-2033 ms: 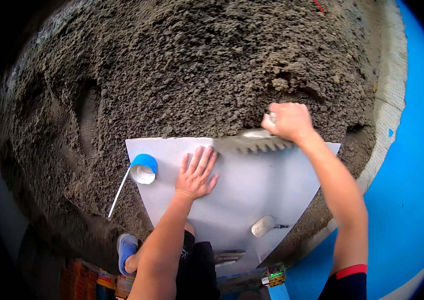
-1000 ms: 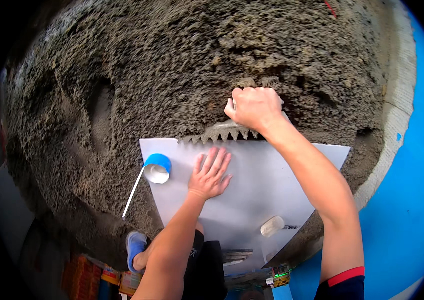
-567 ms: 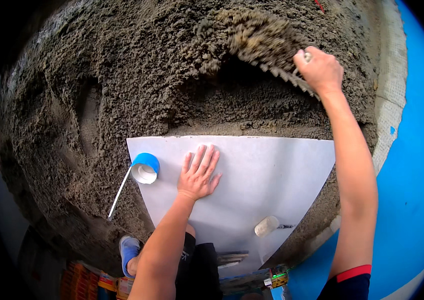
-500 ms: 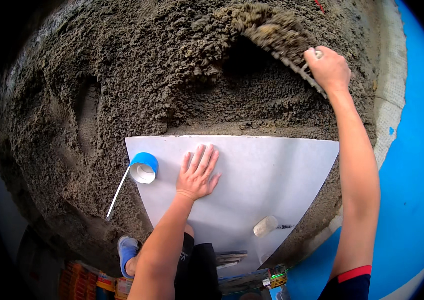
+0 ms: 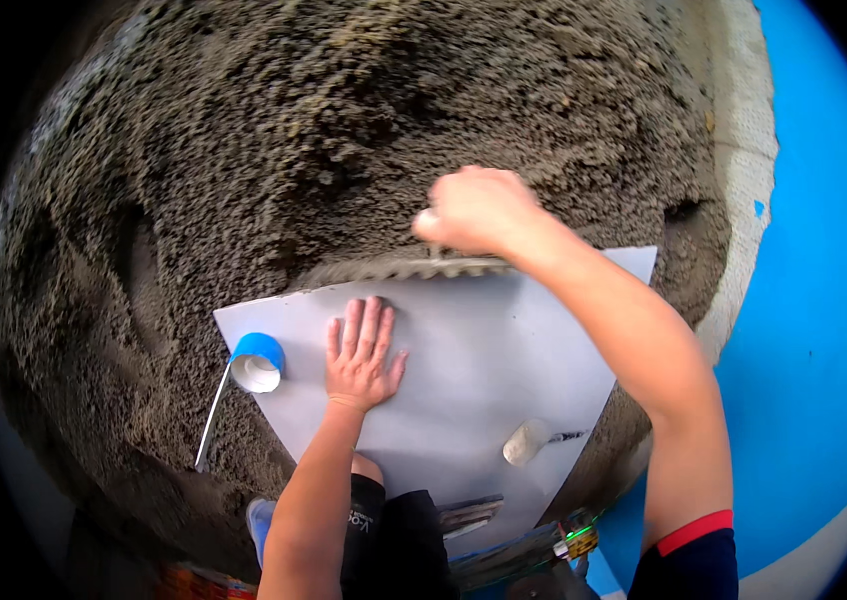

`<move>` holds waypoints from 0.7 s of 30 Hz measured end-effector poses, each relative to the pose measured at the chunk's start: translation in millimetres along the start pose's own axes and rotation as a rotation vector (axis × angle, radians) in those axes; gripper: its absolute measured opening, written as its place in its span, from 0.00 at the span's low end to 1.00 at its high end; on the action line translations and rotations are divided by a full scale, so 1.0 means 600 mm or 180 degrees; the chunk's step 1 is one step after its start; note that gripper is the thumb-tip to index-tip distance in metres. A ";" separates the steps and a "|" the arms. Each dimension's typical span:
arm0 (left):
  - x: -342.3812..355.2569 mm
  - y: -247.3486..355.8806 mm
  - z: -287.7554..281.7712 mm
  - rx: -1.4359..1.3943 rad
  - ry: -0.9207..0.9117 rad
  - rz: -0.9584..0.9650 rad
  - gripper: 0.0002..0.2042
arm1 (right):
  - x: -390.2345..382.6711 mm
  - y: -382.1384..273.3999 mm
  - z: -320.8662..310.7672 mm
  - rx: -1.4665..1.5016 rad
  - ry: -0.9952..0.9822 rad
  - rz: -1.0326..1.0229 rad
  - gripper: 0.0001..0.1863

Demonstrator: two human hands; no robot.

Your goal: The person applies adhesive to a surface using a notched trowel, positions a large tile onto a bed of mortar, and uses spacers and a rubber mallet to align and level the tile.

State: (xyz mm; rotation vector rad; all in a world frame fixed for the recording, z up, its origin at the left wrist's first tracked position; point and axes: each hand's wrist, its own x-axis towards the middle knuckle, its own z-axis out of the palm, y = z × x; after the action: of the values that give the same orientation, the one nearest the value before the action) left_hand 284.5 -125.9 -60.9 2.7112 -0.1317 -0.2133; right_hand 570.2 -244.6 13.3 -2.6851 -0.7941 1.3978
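My left hand (image 5: 364, 360) lies flat, fingers spread, on a light grey board (image 5: 454, 370). My right hand (image 5: 474, 210) is closed round the handle of a notched trowel (image 5: 404, 272), whose toothed blade lies along the board's top edge, against coarse grey mortar (image 5: 274, 150). A blue-and-white cylindrical container (image 5: 256, 368) sits at the board's left corner, beside a thin white strip (image 5: 212, 420). On the board's lower right are a pale mallet head (image 5: 524, 443) with a dark handle and a flat metal tool (image 5: 469, 512).
A pale textured border (image 5: 744, 120) runs along the right of the mortar, beside a blue floor surface (image 5: 814, 330). My knee and a blue shoe (image 5: 259, 520) are at the bottom, with a small device showing green light (image 5: 574, 540) to their right.
My right hand and trowel have come down and left from the upper right to the board's top edge. The mortar above looks more levelled. My left hand stays flat; the view has shifted slightly.
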 end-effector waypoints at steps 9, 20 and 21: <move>-0.010 -0.009 0.000 0.0056 0.0017 -0.0105 0.37 | -0.085 0.199 -0.026 -0.0861 -0.0726 0.1185 0.25; -0.012 -0.009 -0.003 0.0015 -0.0011 -0.0053 0.37 | -0.214 0.377 -0.074 0.0310 0.2234 0.1756 0.29; -0.011 -0.009 -0.002 0.0029 -0.0015 -0.0058 0.37 | -0.197 0.368 -0.085 0.0075 0.2248 0.1961 0.30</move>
State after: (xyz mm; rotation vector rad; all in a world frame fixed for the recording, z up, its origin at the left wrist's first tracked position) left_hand 278.4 -119.6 -61.5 2.7221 -0.1097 -0.2248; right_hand 648.4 -477.8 81.7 -3.1819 0.1139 0.3561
